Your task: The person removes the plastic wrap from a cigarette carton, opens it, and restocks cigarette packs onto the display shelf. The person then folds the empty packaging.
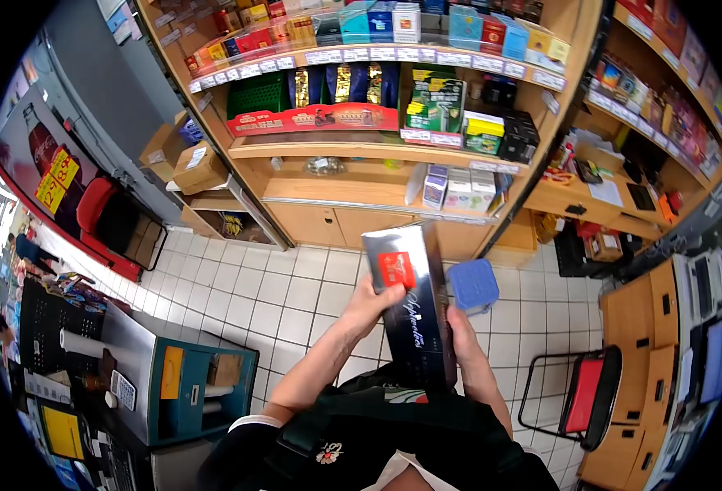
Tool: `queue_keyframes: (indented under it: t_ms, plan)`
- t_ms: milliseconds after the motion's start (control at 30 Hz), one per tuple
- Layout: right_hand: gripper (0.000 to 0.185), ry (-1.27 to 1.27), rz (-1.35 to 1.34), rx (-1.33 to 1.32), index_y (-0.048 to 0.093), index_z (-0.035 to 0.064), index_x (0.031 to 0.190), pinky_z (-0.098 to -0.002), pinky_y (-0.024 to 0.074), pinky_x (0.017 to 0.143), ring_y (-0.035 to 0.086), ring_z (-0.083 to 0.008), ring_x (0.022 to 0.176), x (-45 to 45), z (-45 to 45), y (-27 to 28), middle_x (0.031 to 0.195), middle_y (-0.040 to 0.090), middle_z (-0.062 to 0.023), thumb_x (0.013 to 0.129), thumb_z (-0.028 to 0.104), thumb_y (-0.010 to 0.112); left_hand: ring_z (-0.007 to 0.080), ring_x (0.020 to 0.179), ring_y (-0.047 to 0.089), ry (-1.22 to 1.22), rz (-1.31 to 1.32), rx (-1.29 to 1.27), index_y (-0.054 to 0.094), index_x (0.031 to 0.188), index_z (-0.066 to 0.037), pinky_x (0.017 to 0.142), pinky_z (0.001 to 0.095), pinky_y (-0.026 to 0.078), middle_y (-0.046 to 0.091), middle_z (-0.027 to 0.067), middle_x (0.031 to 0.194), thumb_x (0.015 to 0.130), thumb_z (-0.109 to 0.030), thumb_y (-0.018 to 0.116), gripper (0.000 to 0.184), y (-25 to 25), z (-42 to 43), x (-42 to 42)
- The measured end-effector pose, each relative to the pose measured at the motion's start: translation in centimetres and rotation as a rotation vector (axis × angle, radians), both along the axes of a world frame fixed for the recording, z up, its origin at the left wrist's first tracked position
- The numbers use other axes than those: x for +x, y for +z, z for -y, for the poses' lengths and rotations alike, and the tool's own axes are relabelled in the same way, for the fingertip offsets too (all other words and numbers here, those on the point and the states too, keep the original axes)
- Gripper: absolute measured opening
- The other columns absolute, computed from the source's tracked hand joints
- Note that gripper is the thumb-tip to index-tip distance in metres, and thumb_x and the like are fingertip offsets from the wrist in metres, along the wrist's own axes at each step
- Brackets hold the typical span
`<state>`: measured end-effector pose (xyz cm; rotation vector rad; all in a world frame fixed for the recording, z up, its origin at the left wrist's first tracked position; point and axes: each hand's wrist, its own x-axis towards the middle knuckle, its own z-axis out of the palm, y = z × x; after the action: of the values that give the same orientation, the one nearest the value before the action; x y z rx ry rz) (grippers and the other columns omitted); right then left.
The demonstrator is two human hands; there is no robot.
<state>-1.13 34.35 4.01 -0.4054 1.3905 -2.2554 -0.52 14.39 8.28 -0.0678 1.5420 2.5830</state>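
A long, glossy cigarette carton (pixel 420 340) is held upright-tilted in front of my body, its silver top end pointing at the shelves. A red label and pale script lettering show on its dark face. My left hand (pixel 371 307) grips its left edge, the thumb lying on the face just below the red label. Along the right edge, my right hand (pixel 465 342) is closed around the side, its fingers partly hidden behind the carton. The lower end of the carton reaches my dark clothing. Just behind it to the right stands a blue stool (pixel 474 284) on the tiled floor.
Ahead is a wooden shelf unit (pixel 328 147) with cigarette packs and boxes. Left stand a teal-fronted counter (pixel 164 385) and a red chair (pixel 103 209). A red-and-black folding chair (pixel 586 397) and wooden drawers (pixel 631 360) are on the right. White tiles (pixel 299 290) cover the floor.
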Motion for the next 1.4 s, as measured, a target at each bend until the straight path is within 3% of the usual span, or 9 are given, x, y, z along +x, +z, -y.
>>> queue_keyframes:
  t_ms: [100,167,333,467,600,733,867,1200,1400]
  plan:
    - [0.046,0.155,0.090,0.167,0.050,-0.0038,0.122,-0.0262,0.0413,0.088,0.054,-0.0133,0.099,-4.2,1.5,0.5,0.109,0.060,-0.0080,0.097,0.033,0.041,0.0138,0.093,0.059,0.196,0.020,-0.065,0.051,0.113,0.000,0.084,0.0288,0.048,0.062,0.0074,0.102,0.082,-0.016,0.069,0.039,0.8,0.9,-2.9]
    - [0.038,-0.108,-0.223,0.244,0.052,-0.0031,0.118,-0.0245,0.0420,0.084,0.055,-0.0115,0.092,-6.0,3.5,2.4,0.101,0.061,-0.0067,0.098,0.028,0.043,0.0129,0.093,0.059,0.333,-0.099,-0.179,0.052,0.113,0.000,0.084,0.0284,0.048,0.062,0.0071,0.102,0.082,-0.014,0.069,0.038,1.0,1.1,-3.8]
    - [0.035,-0.236,-0.410,0.464,0.054,-0.0012,0.114,-0.0278,0.0452,0.076,0.057,-0.0149,0.084,-8.6,7.2,4.0,0.091,0.062,-0.0122,0.098,0.028,0.043,0.0121,0.092,0.058,0.476,-0.070,-0.105,0.049,0.115,0.000,0.083,0.0272,0.048,0.061,0.0077,0.103,0.081,-0.011,0.070,0.041,1.3,2.4,-5.1]
    - [0.048,-0.238,-0.519,0.417,0.054,-0.0024,0.113,-0.0280,0.0448,0.076,0.055,-0.0176,0.079,-10.3,9.2,2.8,0.092,0.060,-0.0114,0.095,0.041,0.044,0.0127,0.093,0.058,0.487,-0.137,-0.314,0.047,0.116,0.002,0.084,0.0276,0.047,0.061,0.0088,0.104,0.077,-0.011,0.074,0.049,1.5,3.5,-5.1]
    - [0.050,-0.188,-0.583,0.284,0.046,-0.0013,0.122,-0.0277,0.0446,0.075,0.053,-0.0153,0.080,-11.8,12.0,3.5,0.091,0.059,-0.0098,0.093,0.039,0.049,0.0136,0.090,0.058,0.545,-0.224,-0.598,0.046,0.113,0.003,0.081,0.0274,0.047,0.061,0.0102,0.099,0.072,-0.019,0.080,0.058,0.4,4.7,-5.5]
    - [0.049,-0.027,-0.473,0.123,0.040,-0.0007,0.129,-0.0275,0.0409,0.086,0.052,-0.0145,0.097,-14.4,14.2,5.5,0.106,0.055,-0.0088,0.088,0.022,0.054,0.0146,0.085,0.060,0.602,-0.247,-0.590,0.046,0.103,0.001,0.076,0.0285,0.048,0.062,0.0102,0.094,0.069,-0.022,0.083,0.055,-0.2,6.4,-6.5]
    - [0.051,0.190,-0.396,0.098,0.039,-0.0008,0.132,-0.0280,0.0352,0.095,0.047,-0.0145,0.108,-17.2,16.0,8.5,0.114,0.053,-0.0075,0.086,0.018,0.051,0.0179,0.082,0.062,0.596,-0.266,-0.633,0.046,0.101,0.000,0.073,0.0295,0.049,0.063,0.0127,0.090,0.068,-0.024,0.083,0.055,-0.5,9.4,-8.1]
    - [0.056,0.181,-0.129,-0.094,0.040,-0.0039,0.131,-0.0280,0.0358,0.096,0.050,-0.0171,0.109,-21.0,25.9,9.4,0.113,0.055,-0.0120,0.077,0.008,0.039,0.0214,0.079,0.063,0.663,-0.326,-0.684,0.045,0.100,0.000,0.069,0.0318,0.050,0.063,0.0147,0.089,0.065,-0.023,0.085,0.057,-1.1,18.5,-13.0]
    - [0.048,0.155,-0.146,-0.068,0.048,-0.0030,0.122,-0.0277,0.0390,0.092,0.053,-0.0158,0.102,-22.0,31.5,10.3,0.109,0.057,-0.0102,0.075,0.001,0.044,0.0226,0.081,0.064,0.654,-0.343,-0.792,0.044,0.096,0.000,0.070,0.0327,0.050,0.063,0.0158,0.090,0.066,-0.023,0.084,0.055,-0.5,24.3,-14.1]
